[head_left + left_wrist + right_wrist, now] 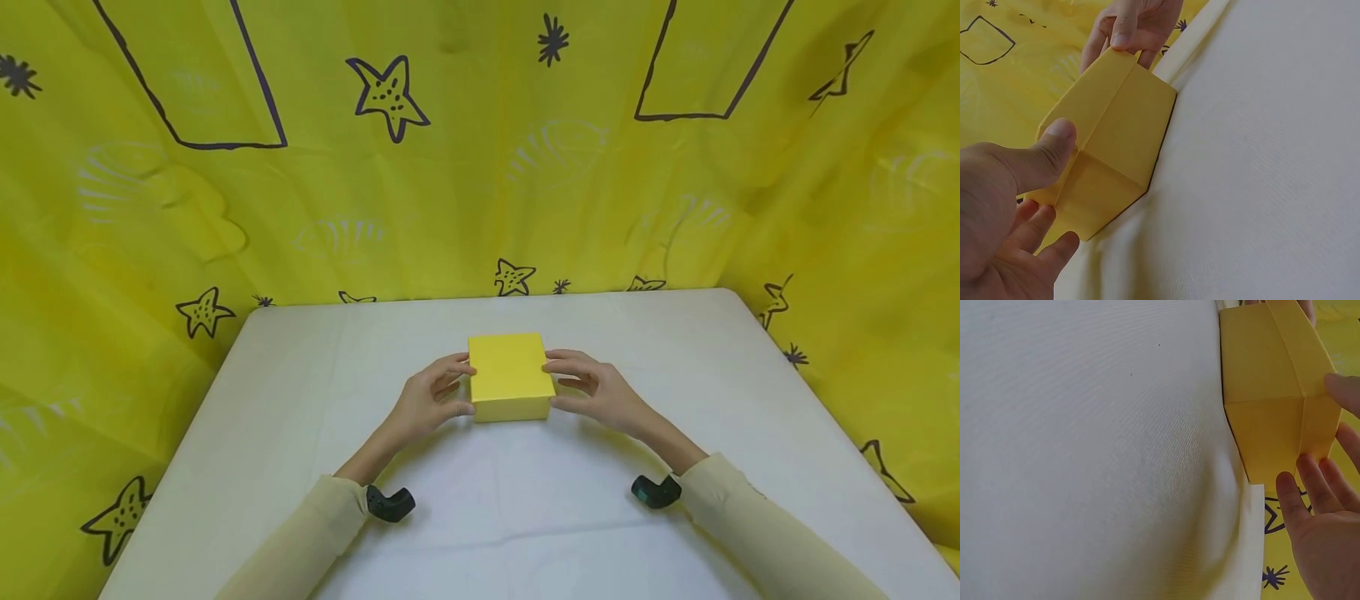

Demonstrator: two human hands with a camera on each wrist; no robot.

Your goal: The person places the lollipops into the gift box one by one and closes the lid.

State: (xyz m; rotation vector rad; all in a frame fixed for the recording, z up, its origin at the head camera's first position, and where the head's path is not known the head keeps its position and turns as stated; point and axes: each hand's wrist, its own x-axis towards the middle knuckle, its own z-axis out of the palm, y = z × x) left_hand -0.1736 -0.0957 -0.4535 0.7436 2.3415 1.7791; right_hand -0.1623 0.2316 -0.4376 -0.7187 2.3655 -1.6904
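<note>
A yellow lidded box (pixel 510 367) sits on the white tabletop, lid on, with a seam running round its sides. My left hand (pixel 433 392) holds its left side, thumb at the near corner and fingertips farther back. In the left wrist view that thumb (pixel 1054 150) presses the lid's edge while the other fingertips lie along the side. Opposite, my right hand (pixel 585 387) grips the right side in a matching way. The right wrist view shows the right thumb tip (pixel 1338 387) on the lid's rim and the fingertips (pixel 1313 465) by the box's end.
A white cloth (pixel 300 400) with light creases covers the table. Yellow curtains (pixel 465 192) printed with starfish and fish surround it at the back and both sides. Dark devices, one left (pixel 390 504) and one right (pixel 656 492), sit at the wrists.
</note>
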